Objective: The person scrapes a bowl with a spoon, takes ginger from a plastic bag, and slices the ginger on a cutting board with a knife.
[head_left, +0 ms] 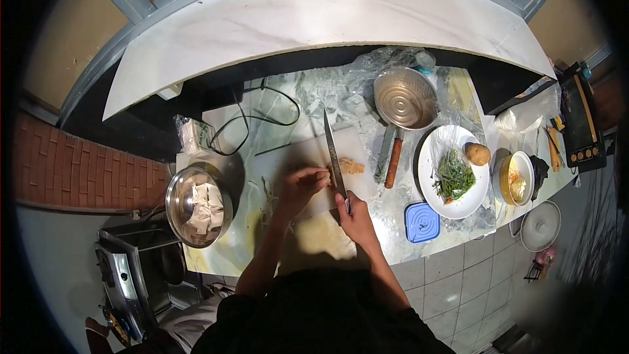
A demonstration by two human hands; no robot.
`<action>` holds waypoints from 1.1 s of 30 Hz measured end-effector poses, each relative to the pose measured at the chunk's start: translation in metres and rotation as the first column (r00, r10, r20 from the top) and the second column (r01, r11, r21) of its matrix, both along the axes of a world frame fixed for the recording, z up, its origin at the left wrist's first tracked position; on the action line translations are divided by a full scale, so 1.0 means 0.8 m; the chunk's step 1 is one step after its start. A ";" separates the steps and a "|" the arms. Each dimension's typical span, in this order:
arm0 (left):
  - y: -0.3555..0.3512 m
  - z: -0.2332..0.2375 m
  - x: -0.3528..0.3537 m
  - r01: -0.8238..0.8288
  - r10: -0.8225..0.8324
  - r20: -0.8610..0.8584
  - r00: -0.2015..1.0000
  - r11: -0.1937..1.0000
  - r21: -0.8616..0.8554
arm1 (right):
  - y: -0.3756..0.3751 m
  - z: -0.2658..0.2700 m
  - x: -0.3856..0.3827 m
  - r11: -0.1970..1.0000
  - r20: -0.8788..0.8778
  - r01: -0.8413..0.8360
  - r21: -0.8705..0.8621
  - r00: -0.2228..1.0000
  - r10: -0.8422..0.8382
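Note:
My right hand (356, 215) is wrapped round the handle of a long kitchen knife (333, 151), its dark-streaked blade pointing away from me. Under the blade lies a white cutting board (354, 139). A small heap of chopped light-brown food (352, 166) sits on the board just right of the blade. To the left of the knife is my left hand (305, 187), fingers curled and pressed together close to the blade. Whatever its fingertips hold, if anything, is too small to make out.
Left stands a steel bowl (173, 204) with pale blocks. Right are a saucepan (406, 98), a cleaver with a wooden handle (394, 164), a white plate (429, 190) with greens and a potato (477, 154), and a blue lid (422, 222). Another person's hand (96, 328) is by the stove.

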State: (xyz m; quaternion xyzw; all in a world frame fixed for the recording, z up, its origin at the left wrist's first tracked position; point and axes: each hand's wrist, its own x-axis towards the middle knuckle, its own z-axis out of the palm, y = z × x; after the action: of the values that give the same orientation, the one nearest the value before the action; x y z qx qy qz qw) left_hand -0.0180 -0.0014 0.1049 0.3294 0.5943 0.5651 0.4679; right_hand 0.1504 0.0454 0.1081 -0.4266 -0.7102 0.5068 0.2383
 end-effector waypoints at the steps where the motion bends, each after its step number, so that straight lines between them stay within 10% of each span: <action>1: -0.002 0.008 0.000 0.003 -0.006 0.151 0.989 1.000 0.021 | -0.003 0.009 -0.001 0.999 -0.047 -0.017 -0.029 0.999 0.016; 8: -0.016 0.005 0.004 -0.023 -0.083 0.597 0.798 0.986 0.167 | -0.014 0.047 0.000 0.985 -0.042 -0.113 -0.130 0.993 0.108; 33: -0.022 0.052 0.029 -0.046 -0.138 0.445 0.885 0.924 0.380 | -0.029 0.083 0.009 0.980 -0.073 -0.068 0.188 0.994 0.083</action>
State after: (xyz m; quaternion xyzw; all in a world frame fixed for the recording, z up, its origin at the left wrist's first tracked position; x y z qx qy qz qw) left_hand 0.0050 -0.0192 0.1467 0.2833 0.3364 0.7200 0.5369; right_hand 0.1573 0.0218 0.1743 -0.3544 -0.7598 0.4639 0.2862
